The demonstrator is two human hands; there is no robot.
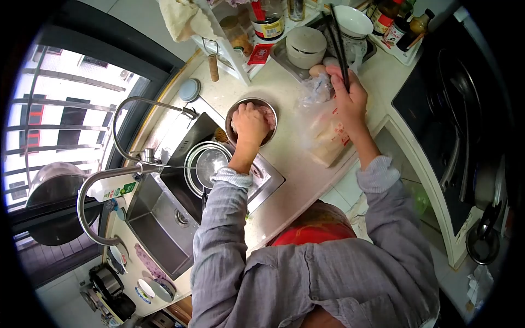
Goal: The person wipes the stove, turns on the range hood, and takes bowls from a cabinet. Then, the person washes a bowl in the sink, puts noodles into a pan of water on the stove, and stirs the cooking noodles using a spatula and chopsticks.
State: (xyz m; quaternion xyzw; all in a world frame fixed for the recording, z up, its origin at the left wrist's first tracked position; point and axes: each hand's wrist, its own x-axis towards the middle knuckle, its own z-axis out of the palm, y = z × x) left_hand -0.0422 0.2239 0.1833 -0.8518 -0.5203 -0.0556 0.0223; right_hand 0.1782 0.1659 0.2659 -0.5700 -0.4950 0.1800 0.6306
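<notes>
My left hand [250, 124] reaches into a metal bowl [275, 126] on the counter beside the sink, its fingers bent into pinkish minced meat [267, 114]. Whether the fingers grip any of the meat is hidden. In my right hand [350, 97] is a pair of black chopsticks [339, 49], held upright above the counter. Below and beside that hand lies a clear plastic bag [322, 128] with something pale inside. An egg [316, 70] rests at the edge of a metal tray [281, 57], near a lidded white pot [305, 47].
The double sink [159, 218] holds a strainer [212, 165] over pots, with a curved faucet [87, 186] beside it. A black stove [437, 120] with pans stands right. Sauce bottles [385, 19] and a white shelf [235, 60] with jars line the back.
</notes>
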